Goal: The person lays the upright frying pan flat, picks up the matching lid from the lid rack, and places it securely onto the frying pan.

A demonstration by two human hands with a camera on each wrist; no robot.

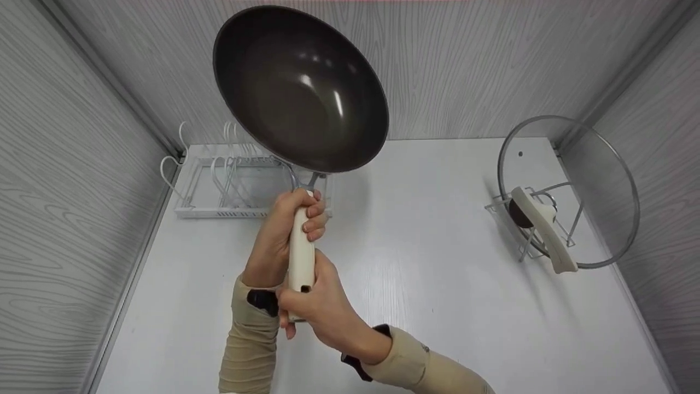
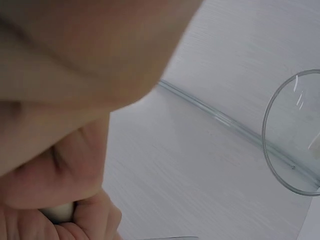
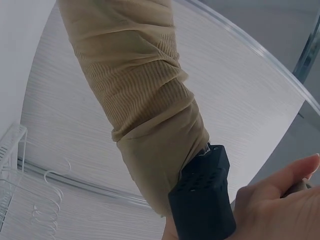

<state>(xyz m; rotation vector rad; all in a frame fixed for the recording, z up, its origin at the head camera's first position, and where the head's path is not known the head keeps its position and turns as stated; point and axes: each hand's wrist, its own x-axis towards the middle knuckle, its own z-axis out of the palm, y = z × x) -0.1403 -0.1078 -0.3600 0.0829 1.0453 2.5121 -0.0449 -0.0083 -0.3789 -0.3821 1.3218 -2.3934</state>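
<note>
A dark brown frying pan [image 1: 301, 90] with a cream handle [image 1: 302, 246] is held up in the head view, its inside facing the camera. My left hand [image 1: 292, 224] grips the handle close to the pan, fingers wrapped round it. Lower down, my right hand [image 1: 325, 303] holds the handle's end, thumb across it. In the left wrist view, the curled fingers [image 2: 55, 170] show a bit of the cream handle between them. The right wrist view has part of a hand [image 3: 285, 210] at its lower right corner; most of the handle is hidden there.
Behind the pan, a white wire dish rack [image 1: 246, 189] stands at the back left of the white table [image 1: 426, 246]. At the right, a glass lid [image 1: 596, 164] with a cream handle leans in a small wire stand [image 1: 574, 221]. Grey wood-grain panels [image 1: 71, 219] enclose the sides and back.
</note>
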